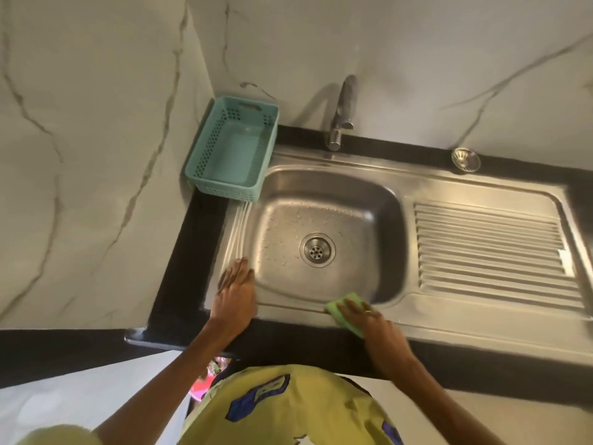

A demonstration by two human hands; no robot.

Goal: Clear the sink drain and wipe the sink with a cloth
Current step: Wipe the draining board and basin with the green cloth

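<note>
Sink (324,187) rim wiped at its near edge, drain (317,250) open mid-basin.
Right hand (369,319) presses the green cloth (341,308) flat under spread fingers; left hand (236,289), open and empty, braces the near-left rim. Best to keep overlapping strokes, then work down towards the drain.

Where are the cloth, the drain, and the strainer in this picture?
cloth (343,305): head view, green part showing past the fingers
drain (317,250): head view, perforated centre
strainer (465,159): head view, its bowl, on the counter
</note>
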